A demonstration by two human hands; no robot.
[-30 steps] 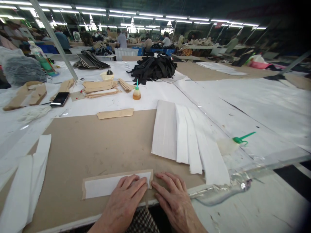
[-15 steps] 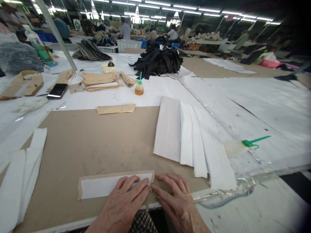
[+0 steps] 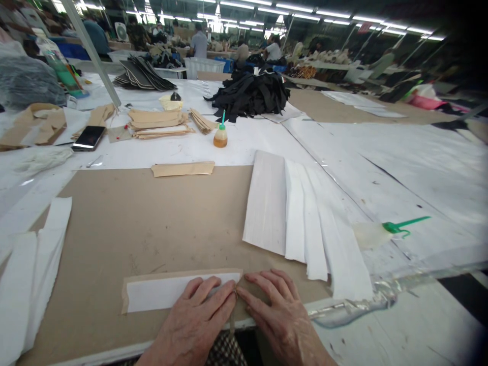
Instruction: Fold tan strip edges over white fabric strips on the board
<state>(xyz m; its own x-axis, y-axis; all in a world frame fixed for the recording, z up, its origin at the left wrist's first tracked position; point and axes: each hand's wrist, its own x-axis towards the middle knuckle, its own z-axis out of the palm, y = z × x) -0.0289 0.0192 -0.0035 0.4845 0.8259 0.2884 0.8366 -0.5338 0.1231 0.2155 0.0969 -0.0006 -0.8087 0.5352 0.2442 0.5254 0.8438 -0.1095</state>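
Observation:
A tan strip with a white strip laid on it lies near the front edge of the table, its tan border showing along the far side and left end. My left hand rests flat over the white strip's right part, fingers stretched out and pressing down. Beside it, my right hand has its fingers extended and apart. Its index fingertip touches the tan strip's right end, where the border looks bent inward. The fingertips of both hands nearly meet there. My palms hide the near right edge of the strips.
Fanned white strips lie to the right, with a green-tipped bottle beyond. More white strips are at left. Farther back are a tan strip, an amber glue bottle, tan stacks, a phone and black strips.
The tan strip's right end border has turned inward toward the white strip under my fingertips. Both hands have shifted only slightly. The view has tilted a little.

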